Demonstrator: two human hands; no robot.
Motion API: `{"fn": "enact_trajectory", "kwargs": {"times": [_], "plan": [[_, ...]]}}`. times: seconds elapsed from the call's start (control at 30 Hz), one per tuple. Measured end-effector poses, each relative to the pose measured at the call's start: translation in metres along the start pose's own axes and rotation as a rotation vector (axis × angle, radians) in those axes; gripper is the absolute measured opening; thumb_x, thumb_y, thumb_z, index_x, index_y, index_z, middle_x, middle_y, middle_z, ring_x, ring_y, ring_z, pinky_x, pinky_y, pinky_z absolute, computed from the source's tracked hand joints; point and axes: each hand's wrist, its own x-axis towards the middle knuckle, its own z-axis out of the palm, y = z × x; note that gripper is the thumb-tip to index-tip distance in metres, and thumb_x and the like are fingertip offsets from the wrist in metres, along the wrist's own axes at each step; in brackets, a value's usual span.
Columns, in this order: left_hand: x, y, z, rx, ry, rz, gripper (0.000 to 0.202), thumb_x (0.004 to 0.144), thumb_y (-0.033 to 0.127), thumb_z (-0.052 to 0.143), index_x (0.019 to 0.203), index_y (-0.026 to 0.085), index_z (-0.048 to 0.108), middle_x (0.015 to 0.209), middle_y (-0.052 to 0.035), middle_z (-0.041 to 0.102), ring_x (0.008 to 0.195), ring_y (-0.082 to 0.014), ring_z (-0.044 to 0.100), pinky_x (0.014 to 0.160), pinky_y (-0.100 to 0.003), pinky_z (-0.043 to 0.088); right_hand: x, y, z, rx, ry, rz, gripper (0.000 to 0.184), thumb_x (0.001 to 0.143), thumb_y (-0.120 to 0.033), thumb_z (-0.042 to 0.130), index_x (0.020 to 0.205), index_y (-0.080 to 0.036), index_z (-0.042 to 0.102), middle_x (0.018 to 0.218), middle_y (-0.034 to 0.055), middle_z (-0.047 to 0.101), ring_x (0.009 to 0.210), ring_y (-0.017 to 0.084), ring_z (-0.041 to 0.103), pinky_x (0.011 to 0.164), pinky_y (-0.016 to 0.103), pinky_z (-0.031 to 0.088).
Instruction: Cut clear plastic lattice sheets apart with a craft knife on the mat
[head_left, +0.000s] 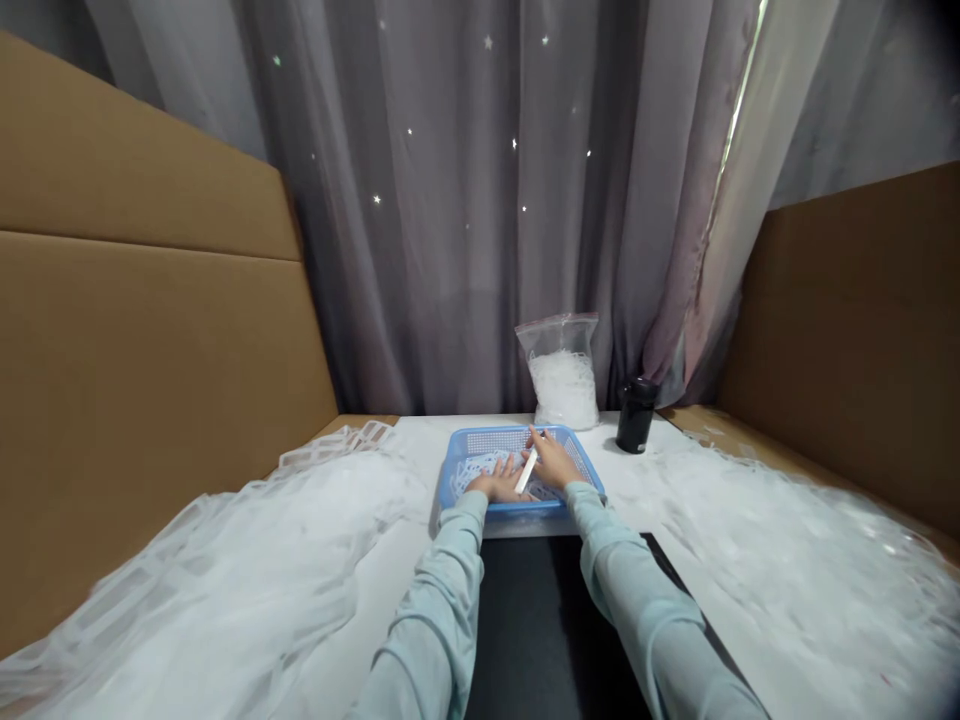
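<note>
While gry curtain [450, 250] hangs bhd, wht table [386, 570] bears basket [491, 441].

Hands [555, 462] at blue basket [489, 438]; right seemingly grips white strip [526, 474].

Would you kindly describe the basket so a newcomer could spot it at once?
Below the grey curtain is a white table. There, the left hand and right hand reach into the basket. Its blue mesh sides set it apart from the clear bag behind and the black container farther right.
</note>
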Motion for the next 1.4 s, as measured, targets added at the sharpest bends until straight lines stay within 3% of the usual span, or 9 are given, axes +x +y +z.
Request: {"fn": "enact_trajectory", "kwargs": {"times": [0.33,0.67,0.87,1.1,1.4], "plan": [[-0.003,0.001,0.002,0.039,-0.055,0.000,0.055,0.096,0.041,0.063,0.144,0.022,0.046,0.154,-0.0125,0.038,0.138,-0.0350,0.041,0.112,-0.062,0.035,-0.005,0.002,0.006,0.039,0.033,0.009,0.039,0.098,-0.033,0.064,0.134,-0.018,0.057,0.141,0.0111,0.054,0.129,0.030,0.053,0.107,0.056,0.044],[-0.003,0.000,0.007,0.010,-0.150,-0.029,0.073,0.095,0.050,0.059,0.157,0.027,0.026,0.168,-0.0096,0.009,0.151,-0.0402,0.012,0.119,-0.068,0.008,-0.001,0.014,0.022,0.128,0.058,-0.009,0.033,0.098,-0.031,0.062,0.128,-0.018,0.060,0.142,0.0112,0.054,0.133,0.031,0.049,0.109,0.055,0.041],[-0.005,0.002,0.005,-0.011,-0.138,-0.028,0.070,0.095,0.048,0.060,0.155,0.026,0.030,0.166,-0.0104,0.013,0.150,-0.0400,0.017,0.119,-0.068,0.013,0.003,0.019,0.026,0.153,0.063,-0.024,0.034,0.099,-0.034,0.061,0.128,-0.018,0.060,0.143,0.0126,0.053,0.133,0.031,0.049,0.108,0.053,0.042],[-0.004,-0.001,0.008,0.004,-0.124,-0.020,0.073,0.096,0.049,0.059,0.157,0.027,0.025,0.168,-0.0098,0.008,0.151,-0.0406,0.013,0.119,-0.068,0.011,0.003,0.021,0.028,0.212,0.084,-0.014,0.030,0.097,-0.031,0.063,0.124,-0.017,0.062,0.144,0.0123,0.052,0.135,0.032,0.046,0.109,0.054,0.041],[-0.004,0.001,0.004,0.015,-0.074,-0.008,0.060,0.095,0.042,0.063,0.148,0.023,0.042,0.160,-0.0122,0.030,0.143,-0.0370,0.034,0.115,-0.065,0.028,0.000,0.015,0.018,0.244,0.068,-0.006,0.034,0.099,-0.031,0.063,0.130,-0.018,0.059,0.136,0.0107,0.058,0.126,0.029,0.055,0.106,0.054,0.045]]}}
